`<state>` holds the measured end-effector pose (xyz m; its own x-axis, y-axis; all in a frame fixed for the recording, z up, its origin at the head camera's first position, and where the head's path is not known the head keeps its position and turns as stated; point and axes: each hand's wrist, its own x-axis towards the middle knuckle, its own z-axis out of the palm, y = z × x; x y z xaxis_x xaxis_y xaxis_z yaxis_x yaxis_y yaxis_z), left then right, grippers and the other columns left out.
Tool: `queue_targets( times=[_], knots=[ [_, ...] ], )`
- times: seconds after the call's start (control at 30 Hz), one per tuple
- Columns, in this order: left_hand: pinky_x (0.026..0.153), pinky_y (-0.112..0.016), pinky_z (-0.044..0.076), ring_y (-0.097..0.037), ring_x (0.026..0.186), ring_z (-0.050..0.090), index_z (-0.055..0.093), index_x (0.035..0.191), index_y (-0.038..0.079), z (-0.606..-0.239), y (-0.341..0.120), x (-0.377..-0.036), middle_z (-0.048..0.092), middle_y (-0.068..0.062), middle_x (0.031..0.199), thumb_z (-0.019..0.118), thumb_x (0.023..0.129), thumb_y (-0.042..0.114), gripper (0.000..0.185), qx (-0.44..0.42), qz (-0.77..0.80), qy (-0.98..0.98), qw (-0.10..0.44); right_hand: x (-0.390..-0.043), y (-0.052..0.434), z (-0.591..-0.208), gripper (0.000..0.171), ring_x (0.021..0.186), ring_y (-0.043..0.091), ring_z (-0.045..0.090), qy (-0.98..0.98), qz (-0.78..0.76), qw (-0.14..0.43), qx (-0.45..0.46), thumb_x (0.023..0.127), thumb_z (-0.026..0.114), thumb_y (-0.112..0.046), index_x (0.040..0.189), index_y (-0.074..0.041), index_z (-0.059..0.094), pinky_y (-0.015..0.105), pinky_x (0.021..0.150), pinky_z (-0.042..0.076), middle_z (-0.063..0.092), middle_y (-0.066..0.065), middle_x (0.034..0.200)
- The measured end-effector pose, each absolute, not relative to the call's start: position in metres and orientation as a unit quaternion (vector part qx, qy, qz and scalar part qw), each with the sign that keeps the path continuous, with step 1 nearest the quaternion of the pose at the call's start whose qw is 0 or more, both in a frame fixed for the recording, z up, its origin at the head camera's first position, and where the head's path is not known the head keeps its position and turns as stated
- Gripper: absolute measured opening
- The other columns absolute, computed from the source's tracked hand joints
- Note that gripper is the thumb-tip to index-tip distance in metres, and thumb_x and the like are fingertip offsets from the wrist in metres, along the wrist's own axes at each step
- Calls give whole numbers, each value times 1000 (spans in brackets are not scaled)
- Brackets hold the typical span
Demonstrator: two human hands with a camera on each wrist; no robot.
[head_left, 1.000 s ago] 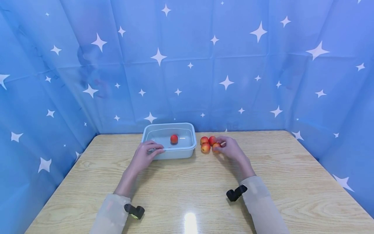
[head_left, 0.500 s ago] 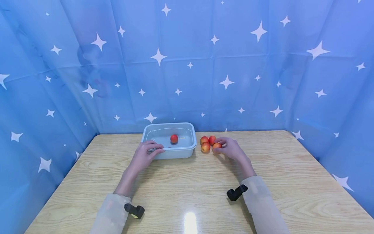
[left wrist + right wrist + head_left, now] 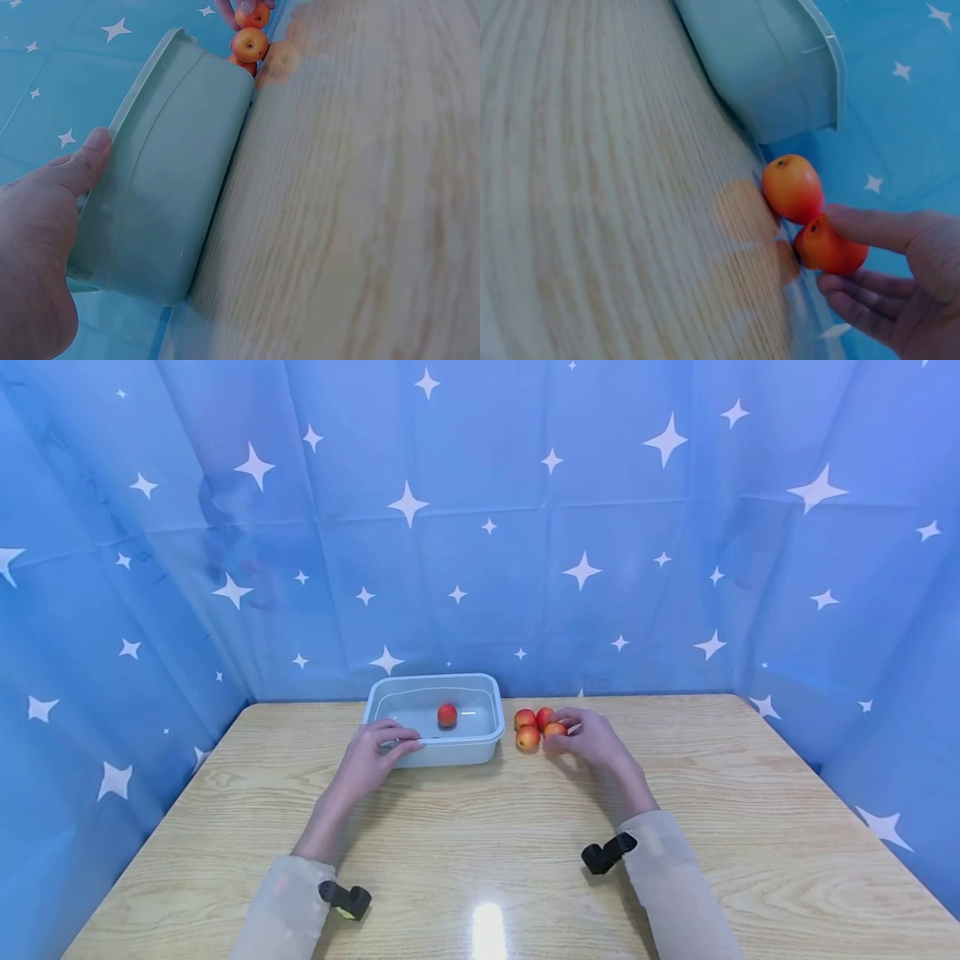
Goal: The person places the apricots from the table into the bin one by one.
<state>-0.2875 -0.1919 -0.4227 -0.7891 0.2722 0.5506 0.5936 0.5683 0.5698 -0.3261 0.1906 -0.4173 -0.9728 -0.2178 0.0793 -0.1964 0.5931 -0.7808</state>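
My left hand (image 3: 373,753) holds the near rim of a light blue plastic box (image 3: 461,754); in the left wrist view its thumb (image 3: 94,154) lies over the outside of the rim. Inside the box sits a red apple (image 3: 447,716), small in size. A sliver of red shows low behind the near wall, mostly hidden. Right of the box, my right hand (image 3: 592,739) pinches a small red-orange apple (image 3: 832,247) between thumb and fingers, low at the table. Beside it are other small apples: a yellow-red one (image 3: 528,738) in front and two redder ones (image 3: 524,719) behind.
The wooden table (image 3: 465,835) carries everything. A blue curtain (image 3: 480,585) with white stars hangs right behind its far edge and along both sides. Black wrist cameras (image 3: 609,854) sit on both sleeves.
The apple in my right fingers has shifted very slightly. My left hand, the box and the other apples stay where they were.
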Motion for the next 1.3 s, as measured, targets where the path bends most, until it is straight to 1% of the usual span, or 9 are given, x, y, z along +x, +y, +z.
queue_targets(
  times=[0.13, 0.27, 0.43, 0.53, 0.63, 0.87, 1.0, 1.13, 1.3],
  knots=[
    [82, -39, 51, -15, 88, 63, 80, 100, 8, -423, -192, -287, 70, 6, 89, 77, 91, 20, 16, -251, -389, -862, 206, -325, 189, -417, 45, 98, 30, 58, 886, -451, 9, -107, 89, 76, -16, 130, -5, 63, 38, 82, 48, 66, 13, 118],
    [83, -39, 51, -14, 89, 63, 80, 101, 7, -422, -192, -287, 70, 6, 89, 76, 91, 21, 17, -248, -390, -863, 203, -324, 187, -415, 44, 99, 29, 58, 875, -475, 8, -93, 90, 73, -18, 132, -11, 63, 39, 84, 48, 66, 9, 115],
    [83, -40, 51, -15, 89, 63, 80, 101, 7, -422, -192, -287, 70, 6, 89, 76, 91, 20, 17, -249, -389, -863, 203, -326, 185, -410, 42, 103, 30, 60, 879, -461, -20, -119, 95, 72, -24, 132, -9, 64, 42, 87, 50, 66, 11, 122],
    [83, -39, 51, -15, 89, 63, 80, 100, 7, -422, -192, -287, 70, 6, 89, 77, 91, 20, 17, -250, -390, -863, 204, -328, 182, -407, 42, 104, 31, 63, 885, -445, -40, -132, 94, 75, -25, 131, -8, 65, 42, 88, 51, 66, 13, 123],
    [82, -38, 51, -15, 89, 63, 80, 100, 7, -423, -192, -287, 70, 6, 89, 77, 91, 19, 16, -251, -392, -861, 204, -328, 177, -402, 42, 102, 30, 64, 886, -443, -47, -131, 93, 76, -27, 130, -9, 66, 41, 85, 53, 67, 13, 122],
    [82, -38, 50, -15, 89, 63, 80, 100, 7, -423, -192, -288, 70, 6, 89, 77, 91, 19, 16, -254, -392, -859, 209, -326, 166, -390, 43, 96, 30, 64, 876, -456, -70, -143, 92, 77, -24, 129, -5, 66, 35, 77, 54, 67, 15, 118],
    [83, -39, 50, -15, 90, 63, 80, 100, 7, -423, -192, -288, 70, 6, 89, 77, 91, 19, 16, -257, -392, -858, 211, -326, 159, -385, 42, 94, 29, 65, 868, -470, -76, -144, 91, 78, -23, 128, -6, 67, 34, 74, 54, 68, 14, 118],
    [83, -39, 51, -15, 90, 64, 80, 100, 7, -423, -192, -288, 71, 5, 89, 77, 91, 19, 16, -257, -394, -857, 212, -325, 154, -381, 40, 93, 28, 66, 858, -485, -79, -146, 91, 79, -22, 127, -8, 68, 35, 72, 57, 68, 13, 116],
    [83, -38, 50, -15, 90, 63, 80, 100, 8, -423, -192, -288, 70, 6, 89, 77, 91, 19, 14, -255, -393, -859, 208, -323, 149, -378, 39, 93, 26, 67, 854, -485, -100, -160, 91, 79, -25, 125, -9, 70, 32, 71, 56, 70, 13, 113]
  ],
)
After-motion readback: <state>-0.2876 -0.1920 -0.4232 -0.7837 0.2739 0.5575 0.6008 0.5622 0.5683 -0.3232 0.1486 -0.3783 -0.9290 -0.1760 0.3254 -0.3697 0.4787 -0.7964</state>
